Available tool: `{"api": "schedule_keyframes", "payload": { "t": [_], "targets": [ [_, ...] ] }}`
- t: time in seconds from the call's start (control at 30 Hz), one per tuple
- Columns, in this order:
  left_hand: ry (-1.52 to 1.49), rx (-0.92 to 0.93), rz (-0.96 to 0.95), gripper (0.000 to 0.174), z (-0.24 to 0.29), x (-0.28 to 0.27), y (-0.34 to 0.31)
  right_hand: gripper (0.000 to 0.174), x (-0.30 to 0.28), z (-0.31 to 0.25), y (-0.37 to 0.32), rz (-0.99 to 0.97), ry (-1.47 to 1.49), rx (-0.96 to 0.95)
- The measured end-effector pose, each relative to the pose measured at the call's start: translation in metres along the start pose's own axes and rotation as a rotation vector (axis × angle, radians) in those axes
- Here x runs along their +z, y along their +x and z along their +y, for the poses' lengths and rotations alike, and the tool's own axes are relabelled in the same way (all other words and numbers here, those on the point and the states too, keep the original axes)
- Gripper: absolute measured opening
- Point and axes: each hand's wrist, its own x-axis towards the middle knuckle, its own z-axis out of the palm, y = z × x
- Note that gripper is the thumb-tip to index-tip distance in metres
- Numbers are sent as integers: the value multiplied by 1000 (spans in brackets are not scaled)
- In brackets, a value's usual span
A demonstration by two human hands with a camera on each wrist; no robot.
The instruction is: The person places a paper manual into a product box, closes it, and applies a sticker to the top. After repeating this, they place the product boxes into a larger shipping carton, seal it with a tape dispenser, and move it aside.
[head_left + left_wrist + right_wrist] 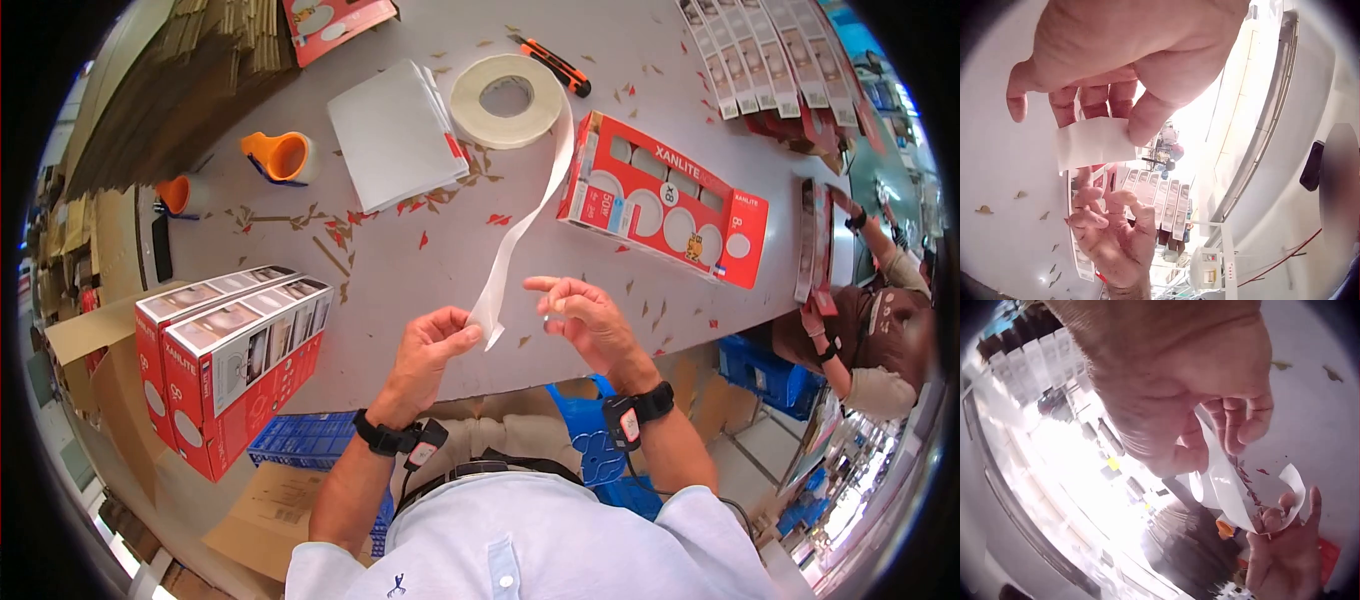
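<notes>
The grey surface [400, 270] carries a brown cardboard stack [170, 100] at its far-left corner and a pair of red cartons [250, 385] at its near-left corner. A red XANLITE box [665, 205] lies on its right half, slanting towards the near edge. Grey-white folded card [390, 135] lies left of the white tape roll [545, 105], far from the near edge. The person's left grip [430, 355] pinches the end of the roll's strip [497, 275] by the middle of the near edge; the right grip [593, 325], loosely curled and holding nothing, hovers just beside it. Beyond the roll, an orange-and-black cutter [555, 68]; scraps [497, 219] litter the surface.
</notes>
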Motion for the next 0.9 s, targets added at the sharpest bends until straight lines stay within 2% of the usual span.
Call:
{"api": "schedule_keyframes", "payload": {
  "t": [0.07, 0.27, 0.33, 0.43, 0.53, 0.63, 0.73, 0.83, 0.9],
  "targets": [
    [-20, 2, -10, 14, 2, -2, -2, 5, 7, -4, 1, -11, 73, 115],
    [-12, -18, -22, 13, 6, -2, -4, 6, 9, -8, 46, -283, 114, 53],
    [2, -4, 2, 12, 0, -3, -3, 6, 14, -8, 45, -195, 27, 14],
    [296, 233, 161, 11, -8, 7, 3, 7, 22, -7, 37, -109, -41, -34],
    [767, 496, 412, 12, -10, 21, 7, 7, 23, -6, 32, -84, -52, -50],
    [931, 531, 477, 15, -2, 29, 4, 8, 23, -3, 31, -88, -58, -58],
    [638, 313, 347, 18, -4, 26, 7, 8, 22, -1, 31, -85, -65, -69],
    [512, 424, 289, 25, -14, 23, 10, 8, 21, 3, 33, -82, -90, -91],
    [406, 370, 258, 24, -9, 27, 5, 9, 21, 4, 32, -74, -123, -103]
  ]
}}
